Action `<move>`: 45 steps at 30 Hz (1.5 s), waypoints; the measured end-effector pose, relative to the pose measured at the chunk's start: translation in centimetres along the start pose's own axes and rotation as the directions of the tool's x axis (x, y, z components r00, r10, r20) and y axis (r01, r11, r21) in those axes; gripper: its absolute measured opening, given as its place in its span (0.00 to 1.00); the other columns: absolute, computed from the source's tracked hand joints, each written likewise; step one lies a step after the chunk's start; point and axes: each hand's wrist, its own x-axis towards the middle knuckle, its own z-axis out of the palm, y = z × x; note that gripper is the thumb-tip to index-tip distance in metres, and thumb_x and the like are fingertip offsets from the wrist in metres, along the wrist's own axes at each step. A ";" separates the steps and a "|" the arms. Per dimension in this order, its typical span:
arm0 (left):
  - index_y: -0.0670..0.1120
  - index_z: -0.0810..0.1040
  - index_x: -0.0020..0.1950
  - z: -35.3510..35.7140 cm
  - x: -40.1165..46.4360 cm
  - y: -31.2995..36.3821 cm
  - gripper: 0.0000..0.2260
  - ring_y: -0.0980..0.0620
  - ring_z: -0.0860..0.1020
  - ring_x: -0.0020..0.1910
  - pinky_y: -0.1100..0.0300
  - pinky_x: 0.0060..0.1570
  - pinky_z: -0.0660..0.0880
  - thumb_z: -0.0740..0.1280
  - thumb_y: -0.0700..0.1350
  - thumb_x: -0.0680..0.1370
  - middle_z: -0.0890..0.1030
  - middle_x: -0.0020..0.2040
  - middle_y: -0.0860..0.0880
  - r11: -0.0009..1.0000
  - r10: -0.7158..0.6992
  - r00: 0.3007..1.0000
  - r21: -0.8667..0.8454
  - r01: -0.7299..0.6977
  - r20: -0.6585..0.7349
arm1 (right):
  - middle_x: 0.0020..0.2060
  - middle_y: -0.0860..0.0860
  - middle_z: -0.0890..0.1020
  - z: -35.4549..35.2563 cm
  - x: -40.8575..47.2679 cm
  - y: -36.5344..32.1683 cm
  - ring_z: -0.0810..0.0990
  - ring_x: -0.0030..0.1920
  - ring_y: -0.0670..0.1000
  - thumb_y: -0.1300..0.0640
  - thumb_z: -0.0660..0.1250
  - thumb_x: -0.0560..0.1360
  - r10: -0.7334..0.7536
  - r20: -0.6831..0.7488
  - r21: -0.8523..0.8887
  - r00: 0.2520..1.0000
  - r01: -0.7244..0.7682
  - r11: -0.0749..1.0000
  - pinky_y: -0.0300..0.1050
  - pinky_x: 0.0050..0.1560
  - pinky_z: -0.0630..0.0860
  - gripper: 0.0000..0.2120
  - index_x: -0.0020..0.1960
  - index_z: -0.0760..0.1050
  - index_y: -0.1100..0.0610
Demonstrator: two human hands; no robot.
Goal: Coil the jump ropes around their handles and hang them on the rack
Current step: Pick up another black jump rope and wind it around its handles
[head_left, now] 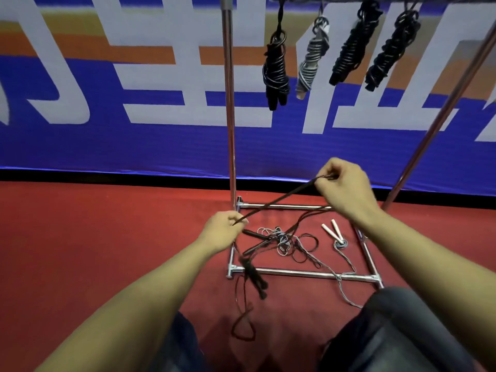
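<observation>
Left hand [225, 232] and right hand [342, 187] each pinch the black jump rope [279, 200] in their fingers, stretching it taut between them. 4 coiled ropes [276, 68] hang on the rack [230, 103]; loose ropes [284, 242] lie on the red floor [107, 237].

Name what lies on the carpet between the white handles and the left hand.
In the head view, tangled rope lies between the white handles and the left hand.

Head view, single camera: worn at head height, facing forward and down, close above both forearms, toward chrome tubular metal rack [231, 108] on red carpet floor [107, 237].
</observation>
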 end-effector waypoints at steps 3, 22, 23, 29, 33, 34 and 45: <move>0.48 0.77 0.36 1.4 -0.7 -0.9 0.11 0.55 0.69 0.28 0.60 0.34 0.65 0.70 0.49 0.78 0.75 0.27 0.54 0.995 0.016 0.997 -0.104 -0.008 0.080 | 0.33 0.48 0.81 -1.7 2.8 3.6 0.80 0.39 0.54 0.59 0.64 0.70 0.152 -0.105 -0.066 0.983 -0.159 0.985 0.44 0.43 0.74 0.04 0.39 0.77 0.55; 0.57 0.74 0.65 2.9 -2.4 2.8 0.20 0.57 0.68 0.31 0.65 0.35 0.67 0.68 0.39 0.77 0.72 0.33 0.57 0.945 0.322 0.916 -0.144 -0.295 0.240 | 0.33 0.45 0.81 9.4 -3.0 5.9 0.81 0.38 0.51 0.57 0.72 0.66 -0.214 0.354 -0.131 0.910 0.275 0.953 0.48 0.41 0.77 0.11 0.47 0.78 0.47; 0.60 0.70 0.67 3.0 -2.4 2.7 0.21 0.56 0.70 0.32 0.62 0.36 0.69 0.67 0.42 0.77 0.73 0.35 0.55 0.941 0.337 0.913 -0.091 -0.325 0.230 | 0.31 0.44 0.80 9.3 -2.7 5.9 0.80 0.36 0.50 0.56 0.72 0.66 -0.208 0.319 -0.133 0.925 0.260 0.956 0.47 0.39 0.76 0.10 0.46 0.78 0.47; 0.58 0.72 0.53 3.2 -2.0 2.7 0.06 0.61 0.74 0.36 0.65 0.40 0.72 0.62 0.46 0.82 0.75 0.39 0.64 0.963 0.269 0.935 -0.096 -0.253 0.230 | 0.26 0.45 0.76 10.0 -1.2 8.1 0.76 0.30 0.48 0.48 0.70 0.71 -0.065 0.166 -0.192 0.984 0.097 0.977 0.49 0.35 0.75 0.06 0.43 0.75 0.48; 0.51 0.79 0.50 3.8 -1.0 3.2 0.13 0.51 0.80 0.38 0.57 0.45 0.77 0.56 0.38 0.80 0.81 0.38 0.53 0.933 0.130 0.945 -0.360 -0.013 0.301 | 0.25 0.47 0.78 10.4 -1.0 8.3 0.77 0.31 0.50 0.41 0.69 0.72 0.060 0.188 -0.213 0.980 -0.019 0.977 0.49 0.35 0.75 0.12 0.40 0.77 0.49; 0.47 0.80 0.51 4.0 -1.0 3.5 0.14 0.48 0.81 0.38 0.54 0.46 0.78 0.55 0.35 0.81 0.81 0.37 0.51 0.888 0.113 0.930 -0.456 0.064 0.351 | 0.25 0.46 0.78 10.4 -0.9 8.2 0.77 0.31 0.50 0.40 0.69 0.72 0.067 0.182 -0.203 0.981 -0.029 0.979 0.49 0.35 0.75 0.12 0.40 0.77 0.49; 0.44 0.77 0.49 3.6 -1.5 3.3 0.12 0.52 0.74 0.33 0.58 0.38 0.70 0.69 0.53 0.76 0.72 0.28 0.52 0.925 0.128 0.896 -0.378 0.047 0.425 | 0.23 0.46 0.70 11.3 -0.9 7.1 0.69 0.26 0.46 0.56 0.70 0.73 0.020 0.186 0.062 0.982 -0.032 0.998 0.44 0.33 0.69 0.04 0.41 0.76 0.49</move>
